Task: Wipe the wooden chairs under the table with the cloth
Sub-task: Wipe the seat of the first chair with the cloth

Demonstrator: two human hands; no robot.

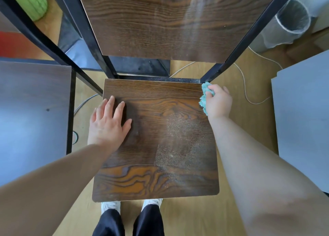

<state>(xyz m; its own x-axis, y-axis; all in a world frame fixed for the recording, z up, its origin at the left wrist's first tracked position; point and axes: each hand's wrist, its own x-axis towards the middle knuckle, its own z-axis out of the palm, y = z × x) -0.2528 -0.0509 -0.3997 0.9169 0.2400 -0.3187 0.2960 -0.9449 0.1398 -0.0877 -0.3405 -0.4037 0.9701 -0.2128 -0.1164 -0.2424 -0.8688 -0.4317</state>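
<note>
Both hands meet the chair seat (142, 164): left hand (108, 123) flat, fingers (109, 106) apart; right hand (219, 102) clamps cloth (203, 98) at its far-right corner; best drag firmly across the dust (178, 138).

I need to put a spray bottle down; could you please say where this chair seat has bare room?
The middle and front of the seat are bare, from the left hand, flat near the left edge, across to the right edge. The back right corner is crowded: the right hand grips the cloth beside the black frame post.
</note>
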